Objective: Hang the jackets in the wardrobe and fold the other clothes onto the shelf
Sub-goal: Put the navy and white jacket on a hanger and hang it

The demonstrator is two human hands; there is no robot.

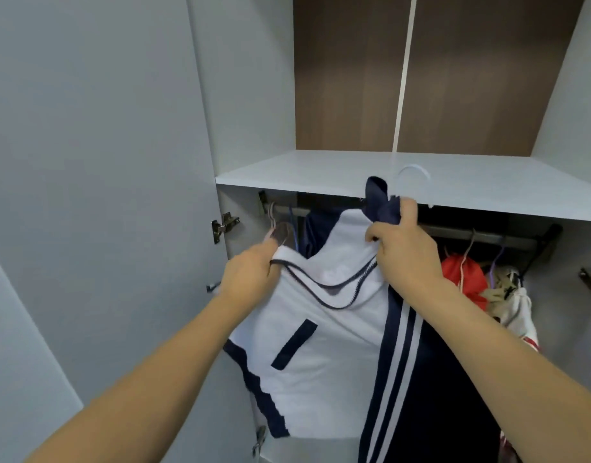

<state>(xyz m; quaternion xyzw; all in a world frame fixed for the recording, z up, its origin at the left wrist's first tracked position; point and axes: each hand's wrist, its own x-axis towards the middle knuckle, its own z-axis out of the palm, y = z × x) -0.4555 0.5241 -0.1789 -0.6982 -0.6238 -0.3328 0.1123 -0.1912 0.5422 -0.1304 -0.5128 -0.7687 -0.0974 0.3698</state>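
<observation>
We are facing an open wardrobe (254,95) with pale grey walls and a brown back panel. A bare grey shelf (320,175) crosses it; under its front edge runs a dark hanging rail (481,233). In front of the rail, near the middle, we hold up a white and navy jacket (320,329) with a striped sleeve hanging down. At the rail's right end hang a red garment (464,279) and a cream one (517,305); a few bare hangers sit at its left end.

Our left hand (250,272) grips the jacket's zip edge with curled fingers. Our right hand (404,252) is closed around the navy collar, and a white hanger hook (414,172) rises just above it, in front of the shelf edge.

To finish well, we judge the hook should drop below the shelf edge and catch the rail in the gap left of the red garment, while the left hand steadies the front.
</observation>
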